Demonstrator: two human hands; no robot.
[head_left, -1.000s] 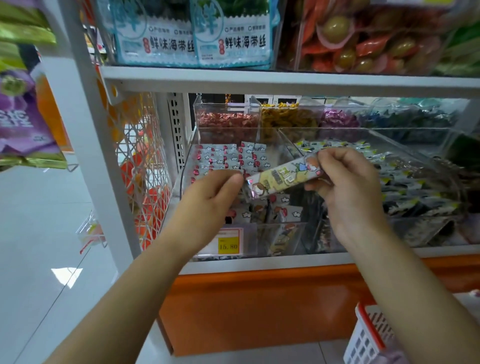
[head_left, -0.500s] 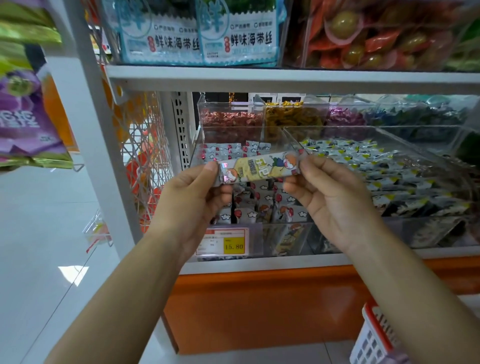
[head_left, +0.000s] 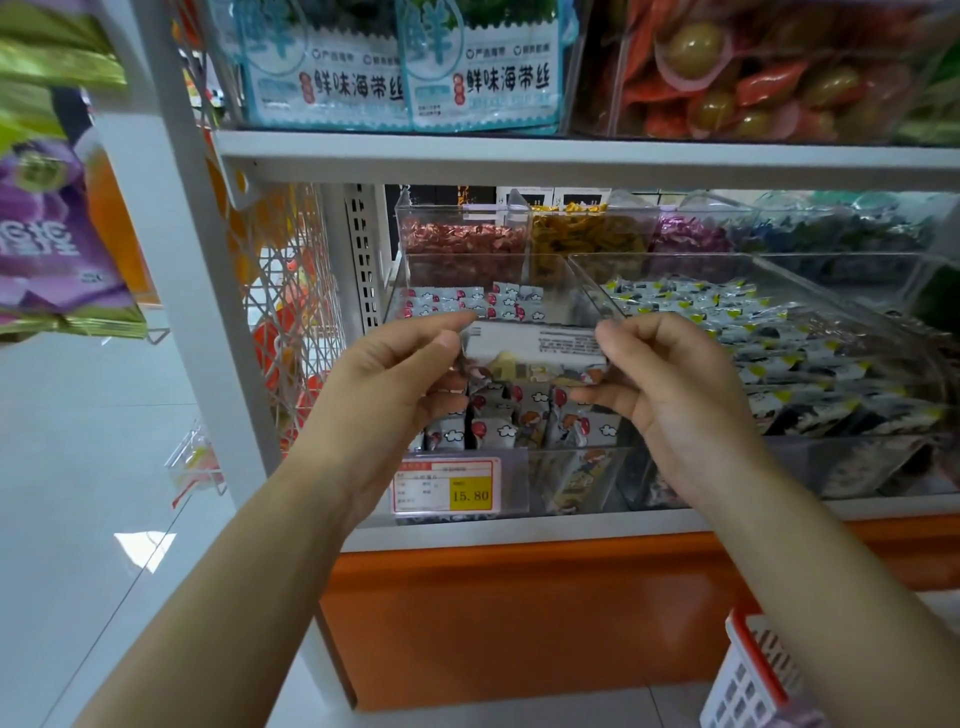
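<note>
A small oblong snack packet is held level in front of the shelf, its white printed back turned up toward me. My left hand pinches its left end and my right hand pinches its right end. Just behind and below the packet is a clear plastic bin holding several like packets with red and white cartoon print. A price tag reading 15.80 is fixed to the bin's front.
A second clear bin of yellow-and-dark wrapped snacks stands to the right, with candy bins behind. The white shelf board above carries blue seaweed bags. A white wire rack is left; a white-and-red basket sits lower right.
The packet has been turned over from its yellow cartoon face to its white back. Both hands stayed on its ends and shifted slightly.
</note>
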